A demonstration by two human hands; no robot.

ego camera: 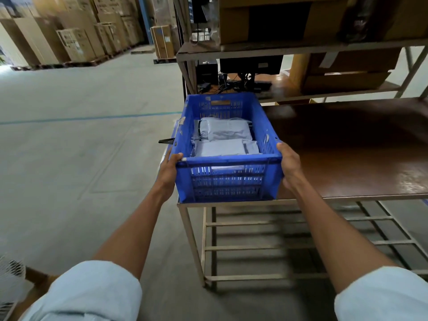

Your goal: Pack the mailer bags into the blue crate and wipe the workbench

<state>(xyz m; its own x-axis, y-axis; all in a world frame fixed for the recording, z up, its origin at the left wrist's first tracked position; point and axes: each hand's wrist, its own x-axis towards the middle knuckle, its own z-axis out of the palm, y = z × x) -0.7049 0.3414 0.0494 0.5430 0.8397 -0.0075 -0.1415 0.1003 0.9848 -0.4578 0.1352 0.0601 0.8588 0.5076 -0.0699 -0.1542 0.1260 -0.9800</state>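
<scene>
You are looking down at a blue slotted plastic crate (228, 144) that sits on the left end of a brown wooden workbench (361, 163), its near left corner at the bench's edge. Your left hand (168, 172) clasps the crate's near left corner, thumb hooked over the rim and fingers wrapped down the outer wall. Your right hand (289, 166) presses flat against the near right corner, thumb along the top edge, fingers curled around the side. The crate lies directly between your two hands, held from both sides.

Inside the crate lie several grey plastic mailer bags (222, 137), stacked flat; one bundle rests toward the far end and another toward the near end, both below the rim.

The bench surface to the right of the crate is glossy. Beyond the crate, on a shelf at the far side, stand cardboard boxes (342, 70). To the left stretches a grey concrete floor (81, 140).
</scene>
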